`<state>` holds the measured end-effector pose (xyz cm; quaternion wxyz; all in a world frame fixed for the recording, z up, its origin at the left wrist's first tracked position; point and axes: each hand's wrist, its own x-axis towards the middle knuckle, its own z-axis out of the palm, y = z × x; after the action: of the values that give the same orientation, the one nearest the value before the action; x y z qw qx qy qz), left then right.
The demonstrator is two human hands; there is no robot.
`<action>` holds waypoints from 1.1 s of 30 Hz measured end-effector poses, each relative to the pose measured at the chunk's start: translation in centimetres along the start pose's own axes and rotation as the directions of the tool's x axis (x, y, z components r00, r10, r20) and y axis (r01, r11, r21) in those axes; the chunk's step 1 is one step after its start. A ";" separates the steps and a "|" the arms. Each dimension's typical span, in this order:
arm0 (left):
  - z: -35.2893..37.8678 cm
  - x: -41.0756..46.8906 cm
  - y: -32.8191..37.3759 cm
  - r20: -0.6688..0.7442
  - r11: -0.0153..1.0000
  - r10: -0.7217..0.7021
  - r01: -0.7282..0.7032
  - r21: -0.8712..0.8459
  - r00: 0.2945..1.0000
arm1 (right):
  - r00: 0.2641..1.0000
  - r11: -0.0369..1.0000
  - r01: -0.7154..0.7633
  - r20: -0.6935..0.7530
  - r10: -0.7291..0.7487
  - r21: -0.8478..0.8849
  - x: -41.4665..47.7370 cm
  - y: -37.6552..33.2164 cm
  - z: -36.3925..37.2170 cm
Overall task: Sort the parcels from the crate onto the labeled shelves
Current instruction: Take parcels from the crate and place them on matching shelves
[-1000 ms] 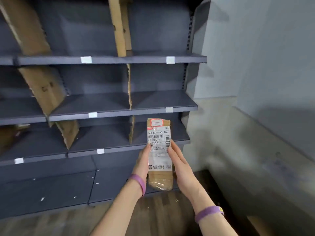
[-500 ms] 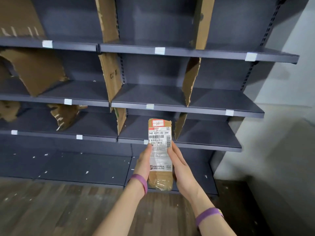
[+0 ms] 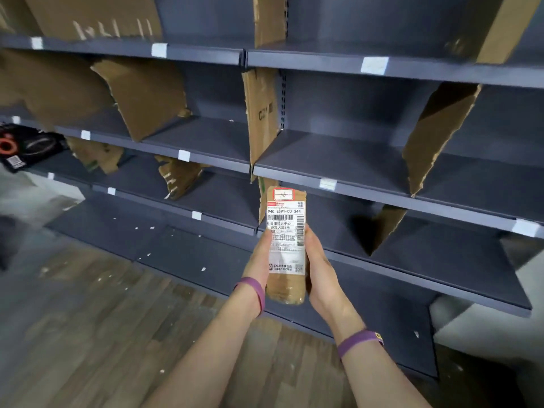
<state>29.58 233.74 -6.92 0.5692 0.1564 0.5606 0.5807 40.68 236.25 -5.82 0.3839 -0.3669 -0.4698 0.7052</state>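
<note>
Both hands are gripping a long, narrow brown-paper parcel wrapped in clear tape, holding it upright in front of the shelving. The left hand is clasping the parcel's left edge and the right hand its right edge, each thumb lying along the front. A white printed shipping label is facing the camera, with a small red-bordered sticker above it at the top end.

The parcel is hanging in the air, touching no shelf, level with the lower tiers. Behind it, dark grey metal shelving is spanning the view in several tiers. On these tiers, torn brown cardboard dividers are standing and splitting them into bays. Along the front edges, small white label tags are sitting at intervals. At far left, a black printed packet is lying on a tier. Below, wood-pattern plank flooring is carrying scattered white scraps.
</note>
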 end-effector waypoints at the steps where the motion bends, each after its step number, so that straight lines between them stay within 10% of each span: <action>1: -0.7 0.5 0.1 -0.027 1.000 -0.004 0.003 -0.016 1.000 | 1.000 1.000 -0.022 0.018 0.022 -0.018 0.8 0.4 0.5; 16: -16.3 2.6 4.7 -0.406 0.993 -0.038 -0.012 -0.119 0.913 | 0.943 0.959 -0.211 0.219 0.250 -0.187 9.1 7.9 15.0; 33: -39.6 7.6 8.9 -0.389 0.982 -0.170 0.124 -0.142 0.905 | 0.905 0.935 -0.311 0.248 0.346 -0.171 13.6 18.4 35.2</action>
<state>-9.48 223.83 -15.77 0.4930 -0.0408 0.6410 0.5869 0.22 230.06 -15.14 0.1665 -0.3632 -0.4937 0.7724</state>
